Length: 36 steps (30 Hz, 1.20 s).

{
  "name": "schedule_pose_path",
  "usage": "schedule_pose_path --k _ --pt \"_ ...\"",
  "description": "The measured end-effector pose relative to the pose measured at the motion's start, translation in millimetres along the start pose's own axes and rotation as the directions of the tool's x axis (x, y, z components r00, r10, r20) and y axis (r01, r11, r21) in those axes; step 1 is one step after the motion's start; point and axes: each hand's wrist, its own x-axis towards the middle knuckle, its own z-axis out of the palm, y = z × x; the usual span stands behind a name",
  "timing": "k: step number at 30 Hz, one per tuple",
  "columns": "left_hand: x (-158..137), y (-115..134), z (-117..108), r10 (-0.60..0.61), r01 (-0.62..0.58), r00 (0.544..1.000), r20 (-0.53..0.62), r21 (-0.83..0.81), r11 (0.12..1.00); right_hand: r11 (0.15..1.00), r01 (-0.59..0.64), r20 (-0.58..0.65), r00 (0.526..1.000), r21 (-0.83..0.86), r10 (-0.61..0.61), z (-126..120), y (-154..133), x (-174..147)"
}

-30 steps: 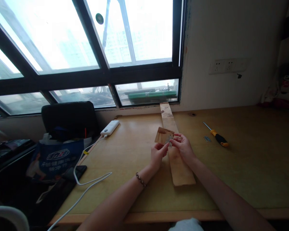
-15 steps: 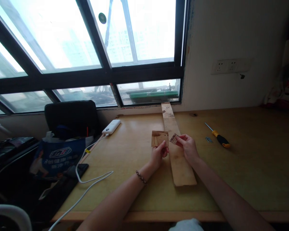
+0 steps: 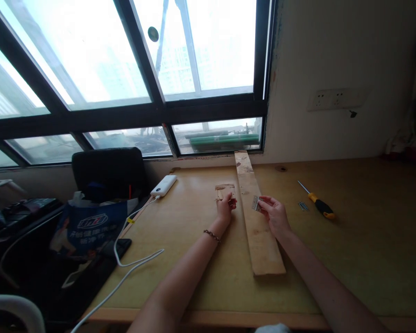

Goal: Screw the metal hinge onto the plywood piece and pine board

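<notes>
My left hand (image 3: pixel 226 206) grips a small square piece of wood (image 3: pixel 223 188) by its near edge, left of the long board. Between the thumb and fingers of my right hand (image 3: pixel 274 213) is a metal hinge (image 3: pixel 255 202) with screw holes, held over the board. That long wooden board (image 3: pixel 261 240) lies on the table, running from near me toward the window. To the right of my right hand lie several screws (image 3: pixel 302 206) and a screwdriver (image 3: pixel 321 204) with a yellow and black handle.
A white power bank (image 3: pixel 164 185) with a white cable (image 3: pixel 138 263) lies at the left of the wooden table (image 3: pixel 360 259). Beyond the left edge stand a black chair (image 3: pixel 107 171) and a blue bag (image 3: pixel 90 226). A window and a wall socket (image 3: pixel 329 99) are behind.
My left hand has tilted the wood piece and drawn it slightly left, away from the hinge. My right hand has turned the hinge more upright. The view has shifted slightly.
</notes>
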Motion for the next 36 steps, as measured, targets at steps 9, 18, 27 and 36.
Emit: schedule_pose_path --k 9,18,27,36 --pt "17.3 -7.6 5.3 -0.106 0.118 0.986 0.126 -0.093 0.989 0.957 0.029 0.071 0.997 -0.289 -0.009 2.0 -1.1 15.8" --pt "16.7 -9.0 6.2 -0.134 0.144 0.985 0.109 -0.094 0.985 0.887 0.117 0.081 0.993 -0.447 -0.090 33.9 6.3 103.5" --pt "13.7 -11.4 10.5 -0.158 0.177 0.979 0.130 -0.152 0.972 0.742 0.307 0.200 0.952 -0.597 -0.233 24.3 29.6 108.7" --pt "9.9 -5.4 11.9 -0.184 0.203 0.973 0.139 -0.135 0.970 0.530 0.374 0.254 0.923 -0.761 -0.287 29.3 24.9 96.9"
